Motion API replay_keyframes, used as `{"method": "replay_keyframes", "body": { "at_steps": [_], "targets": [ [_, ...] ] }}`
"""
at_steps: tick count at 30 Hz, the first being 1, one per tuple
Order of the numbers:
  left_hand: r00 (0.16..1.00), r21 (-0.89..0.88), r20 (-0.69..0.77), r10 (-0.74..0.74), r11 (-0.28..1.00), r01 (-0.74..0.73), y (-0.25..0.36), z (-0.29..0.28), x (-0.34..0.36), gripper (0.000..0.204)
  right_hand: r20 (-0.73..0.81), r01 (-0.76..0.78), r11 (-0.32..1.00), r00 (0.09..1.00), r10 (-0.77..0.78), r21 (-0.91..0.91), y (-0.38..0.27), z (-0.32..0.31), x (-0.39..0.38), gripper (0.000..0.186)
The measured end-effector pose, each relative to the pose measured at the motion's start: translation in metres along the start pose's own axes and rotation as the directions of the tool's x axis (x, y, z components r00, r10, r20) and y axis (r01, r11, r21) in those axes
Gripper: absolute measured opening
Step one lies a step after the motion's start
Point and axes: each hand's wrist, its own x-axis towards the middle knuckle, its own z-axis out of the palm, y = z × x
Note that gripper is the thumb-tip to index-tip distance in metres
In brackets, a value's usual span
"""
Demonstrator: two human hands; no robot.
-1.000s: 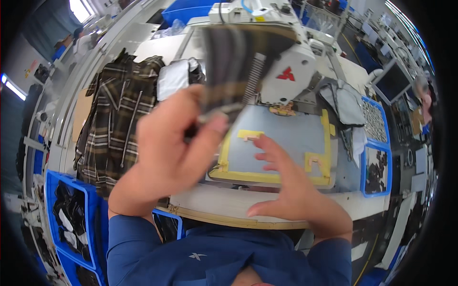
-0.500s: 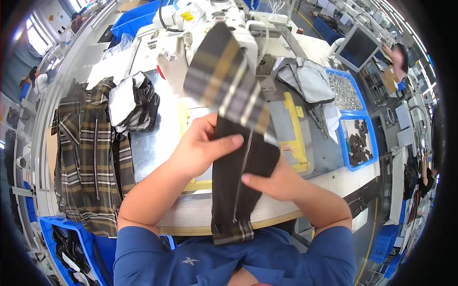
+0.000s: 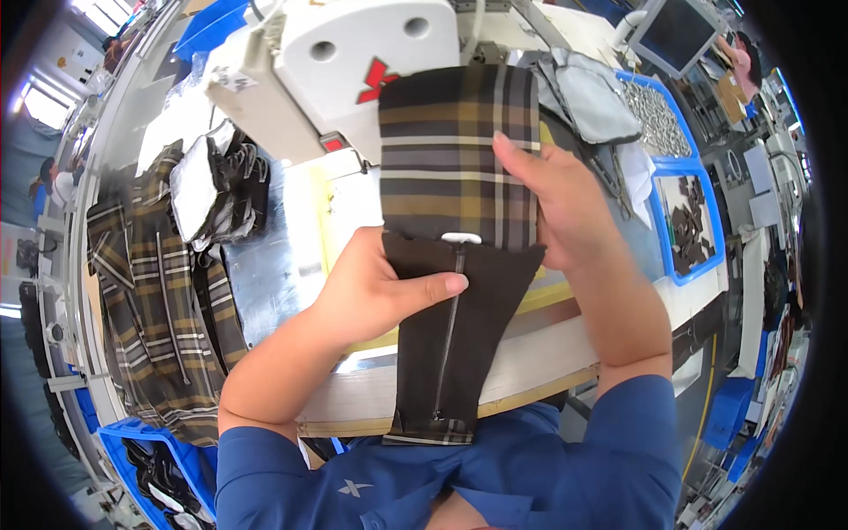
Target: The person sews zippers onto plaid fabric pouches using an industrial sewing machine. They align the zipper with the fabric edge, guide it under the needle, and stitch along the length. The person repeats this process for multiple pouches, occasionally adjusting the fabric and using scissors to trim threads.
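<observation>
Pinched under the thumbs of left hand (image 3: 364,287) and right hand (image 3: 572,210), the plaid cloth (image 3: 446,190) is held over the white table (image 3: 552,358), presumably light, limp and best gripped by its sides.

Cloth (image 3: 458,205), centre: far part (image 3: 446,163) plaid in brown, black, tan and white; near part (image 3: 495,291) plain dark brown, zip (image 3: 449,340) grey. Garments (image 3: 159,300), left: matching plaid. Machine (image 3: 362,49), far: white, red mark (image 3: 374,84). Tray (image 3: 702,270), right: blue. Shirt (image 3: 574,468), near: blue, pale grey emblem (image 3: 355,488).
</observation>
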Motion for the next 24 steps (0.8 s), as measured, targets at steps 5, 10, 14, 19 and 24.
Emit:
{"method": "replay_keyframes", "body": {
  "at_steps": [5,10,14,19,24],
  "targets": [
    [0.991,0.015,-0.056,0.121,0.993,-0.121,-0.006,0.014,-0.007,0.02,0.126,0.135,0.876,0.988,-0.085,-0.464,-0.01,0.012,-0.018,0.064],
    [0.945,0.269,0.056,0.322,0.907,-0.325,0.002,0.011,-0.014,0.024,0.163,0.088,0.909,0.986,-0.022,-0.407,-0.006,0.013,-0.02,0.065],
    [0.833,0.583,0.114,0.542,0.642,-0.498,0.011,0.007,-0.018,0.025,0.213,0.099,0.869,0.977,0.007,-0.485,-0.001,0.015,-0.021,0.063],
    [0.571,0.797,0.064,0.819,0.302,-0.523,-0.003,0.003,-0.032,0.052,0.224,0.148,0.834,0.974,-0.03,-0.532,0.004,0.019,-0.028,0.058],
    [0.353,0.836,0.492,0.796,-0.319,-0.447,0.004,0.007,-0.032,0.034,0.264,0.19,0.705,0.965,-0.004,-0.683,-0.006,0.024,-0.033,0.049]
  ]
}}
